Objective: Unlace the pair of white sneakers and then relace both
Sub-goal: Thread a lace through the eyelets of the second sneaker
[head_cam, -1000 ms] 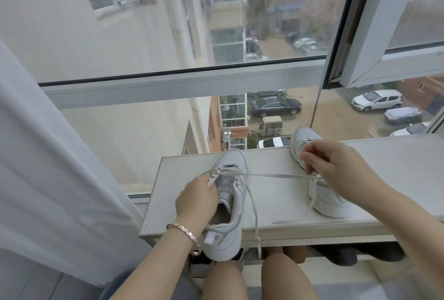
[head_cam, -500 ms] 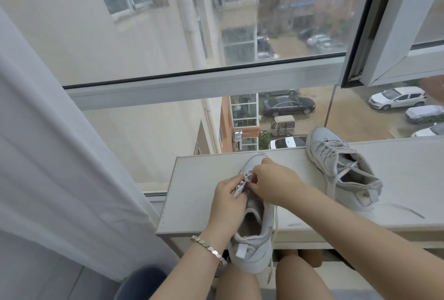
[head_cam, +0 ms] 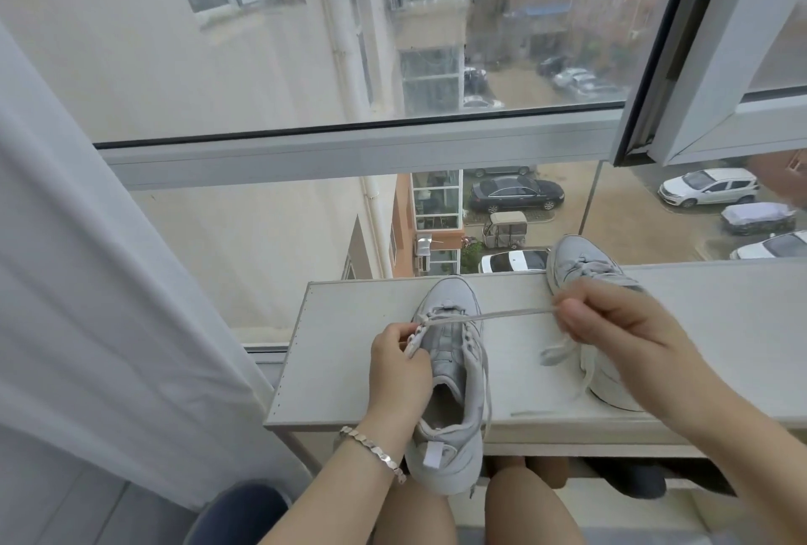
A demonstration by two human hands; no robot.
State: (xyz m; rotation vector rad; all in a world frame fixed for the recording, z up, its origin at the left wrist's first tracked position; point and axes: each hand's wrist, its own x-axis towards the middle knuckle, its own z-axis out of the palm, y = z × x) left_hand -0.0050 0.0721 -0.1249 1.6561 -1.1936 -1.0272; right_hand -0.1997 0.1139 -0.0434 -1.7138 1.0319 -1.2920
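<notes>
A white sneaker (head_cam: 454,374) lies toe-away on the pale shelf (head_cam: 345,348), its heel hanging over the front edge above my knees. My left hand (head_cam: 399,370) grips its left eyelet edge. My right hand (head_cam: 620,326) pinches the white lace (head_cam: 506,314), which runs taut from the sneaker's front eyelets out to the right. The second white sneaker (head_cam: 581,269) stands on the shelf to the right, laced, and my right hand hides most of it.
A large window with a white frame (head_cam: 349,156) rises right behind the shelf. A white curtain (head_cam: 87,304) hangs at the left. My bare knees (head_cam: 524,501) are below the shelf's front edge. A dark round stool (head_cam: 240,509) shows at bottom left.
Half a second ago both hands met at the sneaker's eyelets. My right hand has since moved right, drawing the lace out taut. The left hand stays on the sneaker.
</notes>
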